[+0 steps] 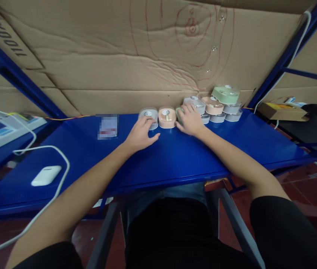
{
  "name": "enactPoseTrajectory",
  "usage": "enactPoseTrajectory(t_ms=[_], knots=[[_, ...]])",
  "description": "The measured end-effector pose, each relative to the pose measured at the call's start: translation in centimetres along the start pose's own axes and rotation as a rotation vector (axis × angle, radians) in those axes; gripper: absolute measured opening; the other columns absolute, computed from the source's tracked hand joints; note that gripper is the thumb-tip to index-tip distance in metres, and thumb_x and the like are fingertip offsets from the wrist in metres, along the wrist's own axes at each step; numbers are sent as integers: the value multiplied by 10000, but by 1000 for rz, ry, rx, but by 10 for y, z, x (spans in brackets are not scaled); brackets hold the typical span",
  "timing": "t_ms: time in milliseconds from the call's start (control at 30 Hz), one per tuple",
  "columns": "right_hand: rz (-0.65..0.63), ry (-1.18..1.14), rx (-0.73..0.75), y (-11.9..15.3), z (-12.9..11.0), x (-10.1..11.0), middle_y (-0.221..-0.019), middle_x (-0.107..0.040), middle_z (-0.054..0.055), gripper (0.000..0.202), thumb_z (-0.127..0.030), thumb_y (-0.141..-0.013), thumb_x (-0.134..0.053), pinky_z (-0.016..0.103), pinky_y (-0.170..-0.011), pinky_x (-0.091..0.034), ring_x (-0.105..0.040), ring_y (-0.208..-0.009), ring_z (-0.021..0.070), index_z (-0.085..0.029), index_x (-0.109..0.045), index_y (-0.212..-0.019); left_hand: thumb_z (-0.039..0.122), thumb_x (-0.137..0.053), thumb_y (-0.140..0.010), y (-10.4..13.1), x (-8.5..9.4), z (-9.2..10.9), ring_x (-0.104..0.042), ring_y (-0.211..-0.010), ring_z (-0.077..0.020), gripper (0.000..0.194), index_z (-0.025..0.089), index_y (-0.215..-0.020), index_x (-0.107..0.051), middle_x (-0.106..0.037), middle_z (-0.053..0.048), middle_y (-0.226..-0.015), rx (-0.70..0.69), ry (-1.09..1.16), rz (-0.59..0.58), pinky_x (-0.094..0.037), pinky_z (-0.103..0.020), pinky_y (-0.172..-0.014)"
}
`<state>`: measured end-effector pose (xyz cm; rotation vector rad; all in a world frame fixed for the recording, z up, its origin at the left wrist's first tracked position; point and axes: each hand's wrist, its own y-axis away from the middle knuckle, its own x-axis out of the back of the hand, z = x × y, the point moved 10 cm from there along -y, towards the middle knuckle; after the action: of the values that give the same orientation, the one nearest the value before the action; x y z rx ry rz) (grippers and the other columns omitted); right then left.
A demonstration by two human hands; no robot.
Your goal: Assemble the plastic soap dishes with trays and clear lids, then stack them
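Cardboard (158, 56) backs the blue shelf (175, 157) where we work, a stack of cased boxes (220, 104) at its right end. Our left hand (141, 135) lies flat, fingers spread, on the grey box (148, 114); our right hand (189, 119) covers the green box (179, 113), clamped on neither, the peach box (167, 117) between. We judge light, even pushes keep this row straight against the back wall.

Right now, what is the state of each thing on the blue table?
Grey plastic case: closed, under left hand.
Peach plastic case: closed, untouched.
Green plastic case: mostly covered by right hand.
Pile of cases: stacked, closed.
White oval case: closed, apart.
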<state>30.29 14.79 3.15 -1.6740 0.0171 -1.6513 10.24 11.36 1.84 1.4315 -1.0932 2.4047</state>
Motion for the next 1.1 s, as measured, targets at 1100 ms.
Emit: enactPoseTrajectory(t_ms=[1100], knots=[[16, -312, 232, 29, -70, 31, -1419, -726, 219, 586, -674, -1063, -557, 633, -1134, -492, -625, -1312, 434, -192, -758, -1329, 430, -939, -708, 3, 25, -73, -651, -1399, -479, 857, 256, -1432, -516, -659, -178, -1419, 417, 23, 83, -551, -643, -1199]])
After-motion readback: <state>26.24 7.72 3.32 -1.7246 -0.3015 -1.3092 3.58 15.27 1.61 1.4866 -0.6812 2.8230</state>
